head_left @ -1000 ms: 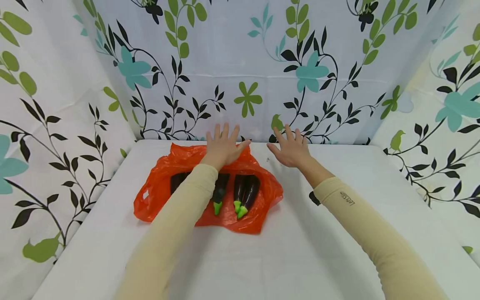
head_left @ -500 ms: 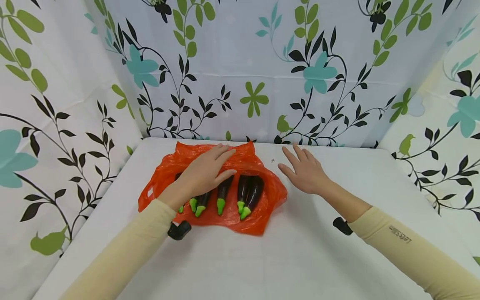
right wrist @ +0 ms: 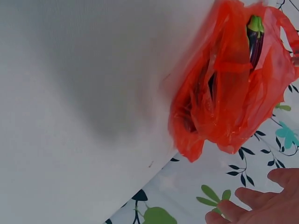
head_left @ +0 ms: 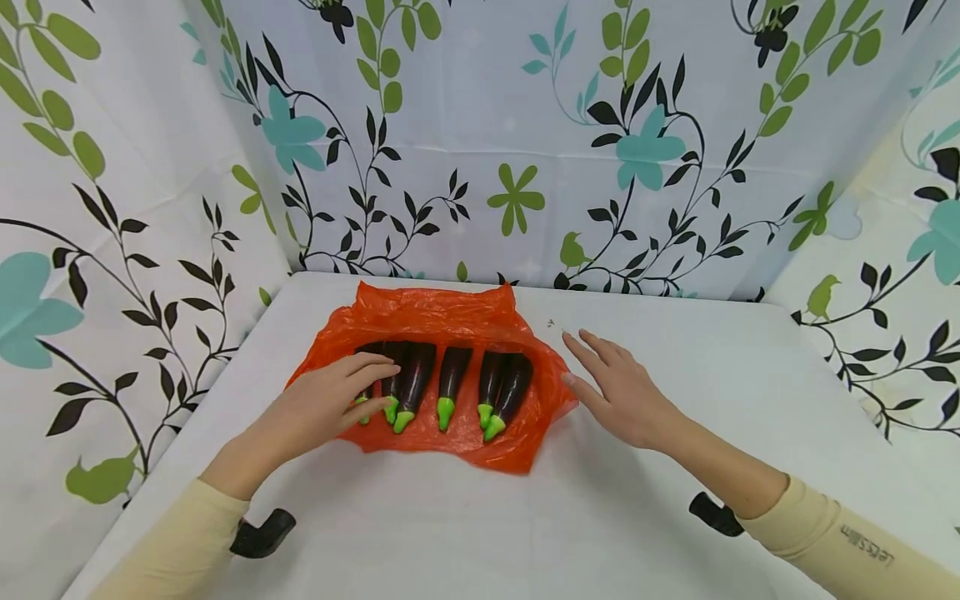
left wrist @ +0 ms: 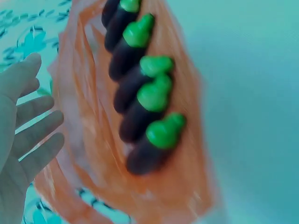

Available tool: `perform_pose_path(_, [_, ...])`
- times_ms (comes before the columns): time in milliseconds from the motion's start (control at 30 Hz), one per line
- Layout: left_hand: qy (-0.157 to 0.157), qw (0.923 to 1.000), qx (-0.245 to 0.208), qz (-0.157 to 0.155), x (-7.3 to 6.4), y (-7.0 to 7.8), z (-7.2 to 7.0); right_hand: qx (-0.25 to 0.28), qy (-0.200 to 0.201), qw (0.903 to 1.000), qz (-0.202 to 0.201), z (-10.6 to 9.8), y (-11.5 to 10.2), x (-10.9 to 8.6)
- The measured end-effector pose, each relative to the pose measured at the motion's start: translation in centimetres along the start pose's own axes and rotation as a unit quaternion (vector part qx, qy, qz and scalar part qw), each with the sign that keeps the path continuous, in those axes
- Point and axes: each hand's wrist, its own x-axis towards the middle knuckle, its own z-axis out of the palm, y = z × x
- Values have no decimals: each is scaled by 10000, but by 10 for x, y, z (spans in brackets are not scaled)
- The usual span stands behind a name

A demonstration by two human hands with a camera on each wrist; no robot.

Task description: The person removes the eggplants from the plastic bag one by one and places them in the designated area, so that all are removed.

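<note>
Taking your position as 6 o'clock, locate the red plastic bag (head_left: 435, 308) on the white desk (head_left: 450, 525) between 11 and 12 o'clock, with six dark eggplants (head_left: 453, 375) lying in its open mouth, green caps toward 6. Your left-hand grip (head_left: 326, 407) is released, fingers loose over the bag's 8 o'clock edge; contact with the bag cannot be told. Your right-hand grip (head_left: 622, 396) is likewise released, fingers extended just beside the bag's 3 o'clock edge, and a patterned curtain (head_left: 480, 83) hangs beyond the desk at 12 o'clock.
</note>
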Motion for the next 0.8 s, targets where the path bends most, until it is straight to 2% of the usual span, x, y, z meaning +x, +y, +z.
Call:
perform_pose_path(100, [-382,9967,-364,-618,-18,-7,-4,260,24,9996,-43,1,-6,-6])
perform_pose_path(233, [-731,9852,-749,-1357,-38,-17,-7,660,-72,9977,-96,5,-14,-11])
perform_pose_path(367, [-855,9774,-769,-1774,-55,-30,-2,922,-225,9955,-66,8,-22,-13])
perform_pose_path(533, [-1134,9623,-684,-2377,-76,-45,8,1105,-539,9924,103,11,-28,-13])
perform_pose_path(600, [-1180,9581,-642,-2529,-84,-51,11,1163,-642,9910,166,13,-29,-13])
perform_pose_path(667, [-1181,9576,-664,-2542,-91,-56,15,1222,-704,9898,193,15,-30,-12])
perform_pose_path(800, [-921,9644,-860,-2325,-101,-65,21,1376,-777,9872,214,22,-33,-9])
